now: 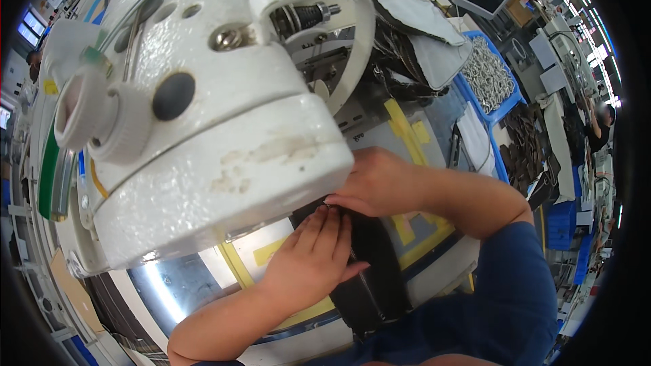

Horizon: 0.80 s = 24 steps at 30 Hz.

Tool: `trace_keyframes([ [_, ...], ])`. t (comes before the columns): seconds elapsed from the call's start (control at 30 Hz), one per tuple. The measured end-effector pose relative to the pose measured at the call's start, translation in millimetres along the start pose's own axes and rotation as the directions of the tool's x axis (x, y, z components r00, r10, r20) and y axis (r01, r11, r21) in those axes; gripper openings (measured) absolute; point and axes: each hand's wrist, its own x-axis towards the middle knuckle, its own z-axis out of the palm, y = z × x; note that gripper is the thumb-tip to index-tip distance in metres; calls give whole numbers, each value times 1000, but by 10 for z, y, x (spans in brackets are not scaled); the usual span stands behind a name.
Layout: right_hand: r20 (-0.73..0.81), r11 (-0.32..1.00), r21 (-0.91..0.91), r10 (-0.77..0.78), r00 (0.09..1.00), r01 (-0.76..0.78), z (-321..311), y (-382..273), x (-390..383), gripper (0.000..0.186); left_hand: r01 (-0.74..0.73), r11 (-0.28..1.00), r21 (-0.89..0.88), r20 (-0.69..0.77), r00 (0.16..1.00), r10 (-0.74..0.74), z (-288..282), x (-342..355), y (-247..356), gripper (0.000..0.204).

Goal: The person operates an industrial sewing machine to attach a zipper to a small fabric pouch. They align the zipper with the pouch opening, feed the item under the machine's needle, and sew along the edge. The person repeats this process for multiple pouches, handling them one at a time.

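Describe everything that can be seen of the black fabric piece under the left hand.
The black fabric piece looks long, matte and soft, with a thin zipper-like line running lengthwise. It lies across the worktable, near end by the navy clothing, far end by the white sewing machine. The left hand rests on it; the right hand is at its far end.

"What blocked the left hand (308, 251)?"
"The white sewing machine (224, 156), looming ahead and to its left."
"And the right hand (380, 179)?"
"Taped desk (434, 112) lay open just beyond it; farther ahead, a black-and-pale heap (397, 47) obstructed."
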Motion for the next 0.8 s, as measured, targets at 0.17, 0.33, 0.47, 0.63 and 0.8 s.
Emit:
trace_keyframes([
  [0.17,23,1000,9,-4,1000,4,-24,-6,16,22,90,996,15,-79,993,-88,-50,25,-63,72],
  [0.33,-61,1000,0,-12,998,12,34,-22,20,16,167,985,36,-61,984,-165,-48,37,-114,72],
  [0.47,-86,999,-30,-40,995,38,60,-4,3,14,147,985,90,-20,989,-146,-87,66,-122,74],
  [0.63,91,995,-93,-17,996,25,-127,-53,-38,19,155,970,184,47,985,-167,-174,107,-101,79],
  [0.8,128,996,-86,7,992,4,-238,-95,-57,23,172,970,170,91,978,-189,-202,98,-89,82],
])
